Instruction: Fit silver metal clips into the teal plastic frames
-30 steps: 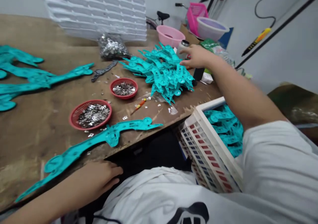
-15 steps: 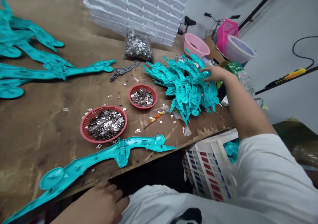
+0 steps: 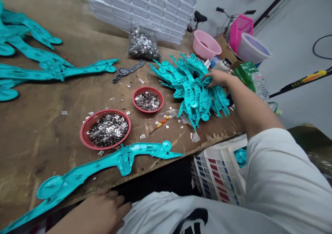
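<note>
Head view of a wooden workbench, with the right hand (image 3: 218,78) on a heap of teal moulded plastic parts (image 3: 192,89). Its fingers were spread and curved over the far side of the heap; whether they gripped a piece could not be told. The step in hand appeared to be handling this heap, and the interlocked arms suggested that any one part would need freeing from its neighbours. The left hand (image 3: 101,209) lay open at the near bench edge, holding nothing, just below a single long teal part (image 3: 124,161). More long teal parts (image 3: 52,71) lay at the far left, and a dark grey part (image 3: 128,71) lay beyond the heap's left side. Two round red baskets, a larger (image 3: 82,137) and a smaller (image 3: 148,87), held small metal pieces, and a clear bag of similar pieces (image 3: 143,43) stood behind them. Loose metal bits and a small orange-handled screwdriver (image 3: 161,124) lay on the scarred wooden workbench (image 3: 46,151). A pink basin (image 3: 206,44) stood at the far end, and a white plastic crate (image 3: 218,171) with teal parts (image 3: 240,157) sat below the bench, beside a white sleeve (image 3: 277,168).
</note>
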The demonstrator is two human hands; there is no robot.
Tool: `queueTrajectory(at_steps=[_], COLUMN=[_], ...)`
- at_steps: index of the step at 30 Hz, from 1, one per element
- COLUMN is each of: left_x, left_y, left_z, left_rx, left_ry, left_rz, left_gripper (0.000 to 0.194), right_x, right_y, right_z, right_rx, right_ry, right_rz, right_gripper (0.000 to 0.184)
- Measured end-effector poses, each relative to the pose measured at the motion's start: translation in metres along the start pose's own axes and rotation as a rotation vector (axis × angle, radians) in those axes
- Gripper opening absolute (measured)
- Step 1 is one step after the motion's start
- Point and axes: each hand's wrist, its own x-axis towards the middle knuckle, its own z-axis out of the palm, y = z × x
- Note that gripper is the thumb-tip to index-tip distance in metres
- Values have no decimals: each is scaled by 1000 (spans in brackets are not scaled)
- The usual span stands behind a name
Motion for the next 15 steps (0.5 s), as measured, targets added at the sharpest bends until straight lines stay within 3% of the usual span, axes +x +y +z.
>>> queueTrajectory(at_steps=[5, 10, 15], left_x=[0, 3, 7], left_y=[-7, -4, 1], left_z=[13, 16, 8], left_rx=[0, 18, 47], left_ry=[35, 31, -10], left_rz=[32, 27, 29], left_gripper=[42, 43, 48], right_x=[-2, 9, 27], right_y=[17, -19, -42], right_z=[-11, 3, 4], right_rx=[65, 168, 241], right_ry=[114, 138, 8], right_rz=[72, 161, 119], right_gripper=[86, 103, 104])
